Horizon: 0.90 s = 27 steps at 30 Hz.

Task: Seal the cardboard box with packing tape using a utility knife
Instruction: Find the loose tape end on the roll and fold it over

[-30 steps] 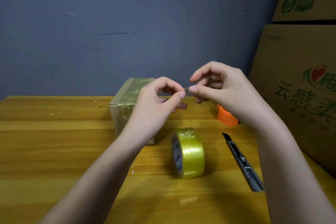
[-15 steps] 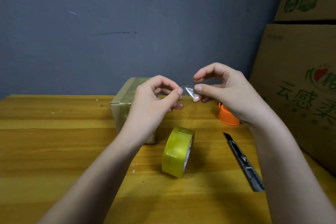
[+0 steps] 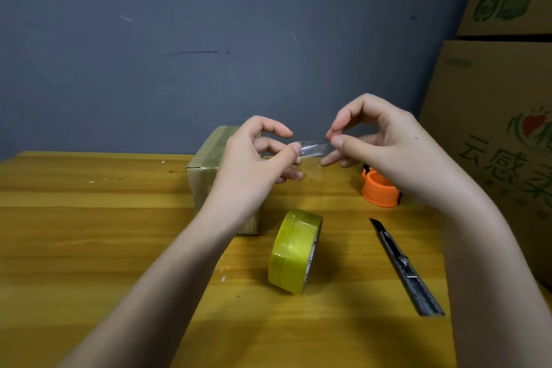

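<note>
Head view. Both hands are raised above the tabletop (image 3: 89, 233), a yellow-brown wooden surface, and share one small strip of clear tape (image 3: 312, 149).

Left hand (image 3: 254, 155): thumb and a fingertip pinch the left end of the strip; index finger arched above it, remaining fingers loosely curled beneath.

Right hand (image 3: 379, 146): thumb and a fingertip pinch the right end of the strip; index finger arched over the top, other fingers curled below and pointing left.

The strip spans the gap between the two hands, roughly level, held in the air in front of the grey wall (image 3: 209, 39). It touches nothing else that can be made out.

Cardboard box (image 3: 206, 176): small, sits on the tabletop behind the left hand and forearm, which cover its right part. Glossy tape is visible across its top and down the near face. Whether the seam is fully covered cannot be told.

Roll of packing tape (image 3: 294, 251): yellowish, stands on its edge on the tabletop, near the box and in front of it to the right, not touching it.

Utility knife (image 3: 403, 266): lies flat on the tabletop right of the roll, blade tip extended and pointing away from the person. Neither hand touches it.

Orange round object (image 3: 379, 190): on the tabletop beyond the knife, partly hidden by the right wrist.

Large printed cartons (image 3: 501, 98) are stacked at the right edge.
</note>
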Tool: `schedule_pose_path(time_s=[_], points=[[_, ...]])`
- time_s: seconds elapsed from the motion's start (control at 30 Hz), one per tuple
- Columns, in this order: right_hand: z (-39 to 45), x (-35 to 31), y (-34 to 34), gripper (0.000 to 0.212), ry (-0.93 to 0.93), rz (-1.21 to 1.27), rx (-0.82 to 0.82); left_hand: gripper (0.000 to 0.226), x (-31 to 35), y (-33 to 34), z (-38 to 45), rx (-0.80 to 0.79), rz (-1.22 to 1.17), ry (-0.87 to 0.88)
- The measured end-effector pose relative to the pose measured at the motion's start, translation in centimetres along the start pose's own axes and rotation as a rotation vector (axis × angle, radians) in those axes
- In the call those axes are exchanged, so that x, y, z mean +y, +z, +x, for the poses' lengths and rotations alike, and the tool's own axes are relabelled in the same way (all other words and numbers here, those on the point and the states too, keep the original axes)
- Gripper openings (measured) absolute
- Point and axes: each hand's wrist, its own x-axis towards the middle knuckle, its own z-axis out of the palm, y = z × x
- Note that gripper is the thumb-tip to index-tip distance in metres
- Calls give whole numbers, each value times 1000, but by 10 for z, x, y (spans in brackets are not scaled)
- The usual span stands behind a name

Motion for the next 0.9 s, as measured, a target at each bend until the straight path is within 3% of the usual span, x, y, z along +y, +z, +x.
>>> schedule_pose_path(time_s=[0.17, 0.4, 0.7, 0.9], points=[[-3, -4, -3, 7, -25, -215, 135, 12, 1, 0, 0, 1, -7, -9], [-7, -10, -5, 15, 56, -392, -78, 12, 2, -1, 0, 1, -2, -18], [-5, -10, 4, 22, 67, -315, -105, 12, 3, -4, 0, -9, 11, -52], [-4, -3, 11, 10, 61, -252, -24, 12, 4, -4, 0, -4, -6, -64]])
